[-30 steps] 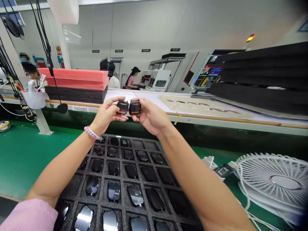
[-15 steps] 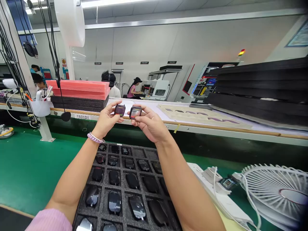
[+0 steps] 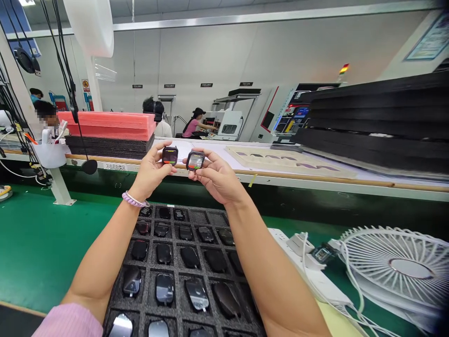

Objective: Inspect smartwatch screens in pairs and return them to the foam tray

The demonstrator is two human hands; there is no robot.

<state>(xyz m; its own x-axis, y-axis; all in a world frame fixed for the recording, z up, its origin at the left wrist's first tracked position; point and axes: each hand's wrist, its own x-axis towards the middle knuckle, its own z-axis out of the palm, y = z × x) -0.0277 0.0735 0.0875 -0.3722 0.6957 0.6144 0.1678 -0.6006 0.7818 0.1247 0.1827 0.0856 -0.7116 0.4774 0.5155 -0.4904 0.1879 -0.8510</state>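
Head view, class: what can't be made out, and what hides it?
In the head view:
Backs of the square pieces: facing away from us.
Foam tray: near end cut off by the bottom edge, right side partly behind the right forearm.
Fan: right side cut off by the right edge.
Wall signs: lettering too small.

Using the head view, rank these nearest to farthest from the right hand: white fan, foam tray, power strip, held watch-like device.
1. Watch-like device: held in the right hand
2. Foam tray: below the hand
3. Power strip: right of the forearm
4. White fan: farther right, past the power strip
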